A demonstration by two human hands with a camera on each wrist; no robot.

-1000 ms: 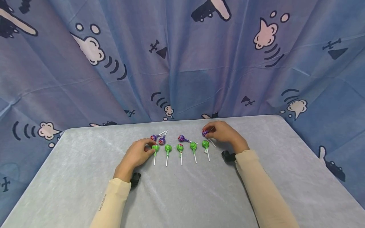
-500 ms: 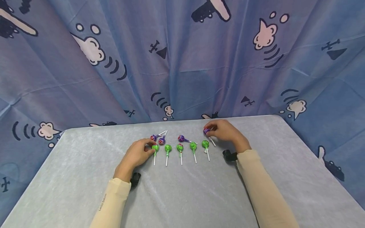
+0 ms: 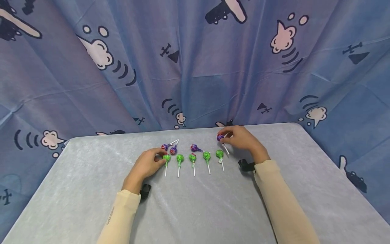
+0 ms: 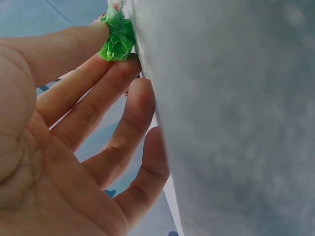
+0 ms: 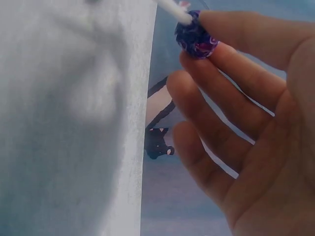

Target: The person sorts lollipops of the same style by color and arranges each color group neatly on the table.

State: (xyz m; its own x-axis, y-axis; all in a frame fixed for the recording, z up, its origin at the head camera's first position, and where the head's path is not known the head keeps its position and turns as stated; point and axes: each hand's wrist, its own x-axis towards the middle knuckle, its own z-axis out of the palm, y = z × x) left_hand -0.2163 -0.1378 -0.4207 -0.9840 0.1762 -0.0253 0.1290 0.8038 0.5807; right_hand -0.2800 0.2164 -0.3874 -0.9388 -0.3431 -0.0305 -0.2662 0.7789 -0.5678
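At the left end of a row of green-wrapped lollipops, my left hand (image 3: 147, 164) pinches the head of a green lollipop (image 3: 166, 158) whose white stick points toward me. The left wrist view shows its crinkled wrapper (image 4: 118, 42) between thumb and fingertips, close against the tabletop. My right hand (image 3: 240, 139) holds a purple lollipop (image 5: 196, 38) by its head between thumb and fingers, behind the row's right end. Its stick slants down to the right. Three other purple lollipops lie behind the row: a pair (image 3: 173, 150) near my left fingertips and one (image 3: 194, 148) in the middle.
The remaining green lollipops, among them one in the middle (image 3: 192, 158) and one at the right end (image 3: 219, 154), lie side by side with sticks toward me. A grey cloth covers the table (image 3: 195, 210). Behind its far edge hangs a blue patterned curtain (image 3: 201, 84).
My right hand has lifted slightly and shifted away from me with the purple lollipop, widening the distance to the green row. My left hand stays in place on the green lollipop.
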